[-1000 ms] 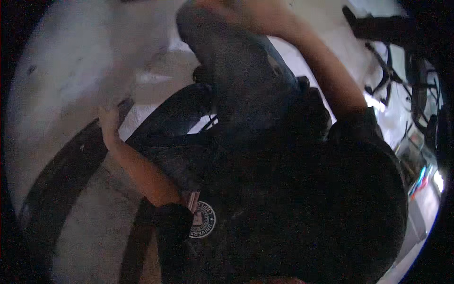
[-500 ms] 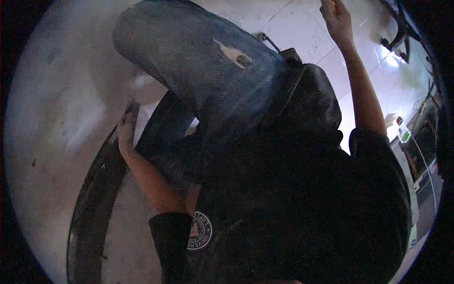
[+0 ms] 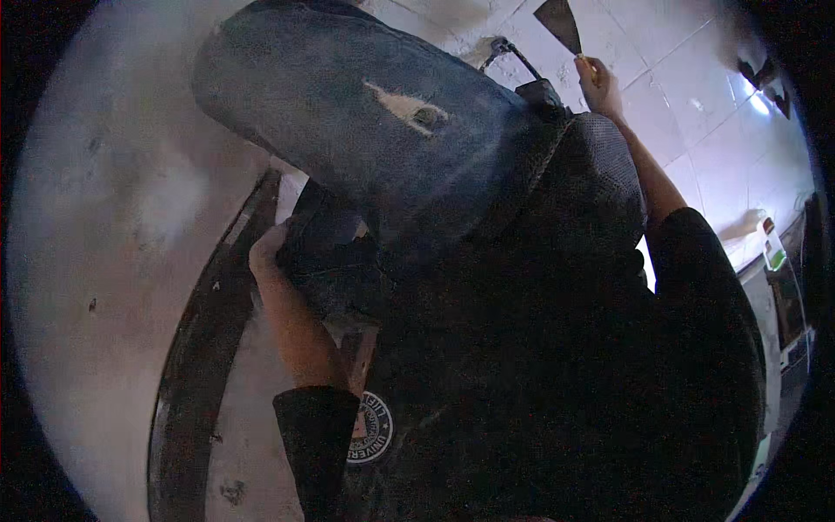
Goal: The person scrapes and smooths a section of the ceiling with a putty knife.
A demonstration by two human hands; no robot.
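Note:
My right hand [image 3: 600,90] is closed around the handle of a putty knife [image 3: 561,28] with a wide, dark, flared blade. The blade points up and to the left, over the pale tiles [image 3: 639,48]. My left hand [image 3: 267,250] is at the left, between my bent leg in torn blue jeans [image 3: 348,104] and a long dark strip [image 3: 204,348] that looks curved. Its fingers are blurred and partly hidden against the jeans, so their grip does not show. I cannot tell whether that hand touches the strip.
A smooth grey-white surface [image 3: 96,200] spreads along the left. Beyond my leg is a black piece with a metal rod [image 3: 522,61]. Black mesh [image 3: 600,161] lies beside my right arm. Dark objects [image 3: 765,87] and a small white-and-green item [image 3: 774,248] are at the right.
My right hand has come lower and slightly left, bringing the putty knife's blade into view. My left hand has left the dark strip's upper end and moved right, toward my leg. The view has shifted slightly.

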